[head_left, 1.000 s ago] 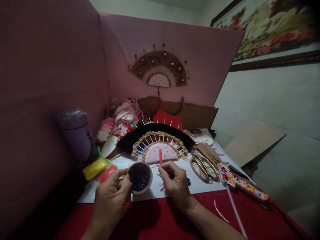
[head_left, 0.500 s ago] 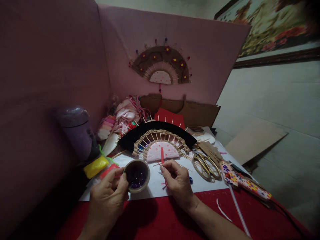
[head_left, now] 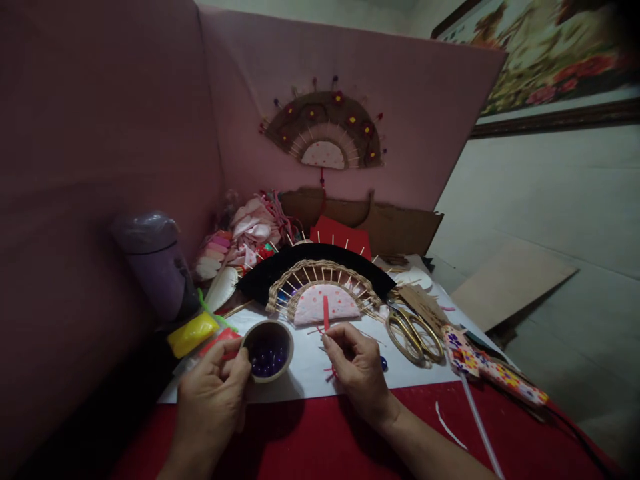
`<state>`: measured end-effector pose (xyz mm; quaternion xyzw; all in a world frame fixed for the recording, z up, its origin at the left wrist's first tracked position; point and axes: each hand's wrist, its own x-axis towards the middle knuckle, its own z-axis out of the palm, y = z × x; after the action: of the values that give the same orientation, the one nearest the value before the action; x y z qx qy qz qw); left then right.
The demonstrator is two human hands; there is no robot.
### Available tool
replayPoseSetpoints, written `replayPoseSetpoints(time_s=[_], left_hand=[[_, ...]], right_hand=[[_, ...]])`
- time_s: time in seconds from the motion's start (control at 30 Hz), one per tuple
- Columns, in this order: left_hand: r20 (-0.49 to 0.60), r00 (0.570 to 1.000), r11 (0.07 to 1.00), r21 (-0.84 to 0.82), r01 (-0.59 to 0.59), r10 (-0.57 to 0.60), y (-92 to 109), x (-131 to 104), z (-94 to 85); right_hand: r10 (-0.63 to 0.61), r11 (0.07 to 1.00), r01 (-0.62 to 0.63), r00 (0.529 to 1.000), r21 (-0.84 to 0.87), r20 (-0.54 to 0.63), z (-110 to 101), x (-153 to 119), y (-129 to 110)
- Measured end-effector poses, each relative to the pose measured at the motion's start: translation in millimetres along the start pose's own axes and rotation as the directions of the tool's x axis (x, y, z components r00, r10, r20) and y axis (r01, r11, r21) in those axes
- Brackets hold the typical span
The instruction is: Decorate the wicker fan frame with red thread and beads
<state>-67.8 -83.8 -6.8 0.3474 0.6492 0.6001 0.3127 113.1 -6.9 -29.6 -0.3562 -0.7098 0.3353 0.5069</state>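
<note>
My left hand point(head_left: 215, 393) pinches the rim of a small round bowl point(head_left: 286, 373), tilted toward me, with several dark purple-blue beads point(head_left: 269, 353) inside. My right hand point(head_left: 357, 367) is closed on the lower end of a red ribbon point(head_left: 326, 312). That ribbon hangs from the pink spotted half-circle at the base of a handmade fan point(head_left: 300, 303), which has a black band point(head_left: 320, 252), a woven cord edge and thin sticks. Thin red strands show below my right fingers. A blue bead point(head_left: 383, 363) lies just right of that hand.
Gold-handled scissors point(head_left: 407, 333) and a flower-patterned glue gun point(head_left: 493, 370) with a clear glue stick lie to the right. At left are a purple tumbler point(head_left: 160, 273) and a yellow packet point(head_left: 193, 335). A finished fan point(head_left: 325, 133) hangs on the pink board behind.
My left hand has moved the bowl slightly left and up, tipping it a little. My right hand keeps its pinch on the ribbon, nearly still. The view has shifted slightly.
</note>
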Motion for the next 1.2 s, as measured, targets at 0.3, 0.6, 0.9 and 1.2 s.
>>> replayPoseSetpoints(time_s=[0.3, 0.6, 0.9, 1.2], left_hand=[[-0.057, 0.998, 0.988, -0.149, 0.028, -0.037, 16.3, -2.4, 2.8], [0.012, 0.998, 0.995, -0.078, 0.059, -0.058, 10.6, -3.7, 5.0], [0.043, 0.999, 1.000, -0.006, -0.004, 0.004, 0.0, 6.0, 2.4], [0.037, 0.999, 0.999, 0.048, -0.011, 0.009, 2.5, 7.9, 2.8]], right_hand=[[-0.012, 1.000, 0.013, 1.000, -0.020, 0.005, -0.3, -1.6, 0.9], [-0.008, 1.000, 0.009, 1.000, -0.023, 0.010, -0.9, -1.2, 1.1], [-0.014, 0.999, 0.014, 1.000, -0.034, 0.009, -0.7, -1.6, 0.7], [-0.028, 0.999, 0.028, 1.000, -0.044, 0.008, -0.8, -2.2, 0.7]])
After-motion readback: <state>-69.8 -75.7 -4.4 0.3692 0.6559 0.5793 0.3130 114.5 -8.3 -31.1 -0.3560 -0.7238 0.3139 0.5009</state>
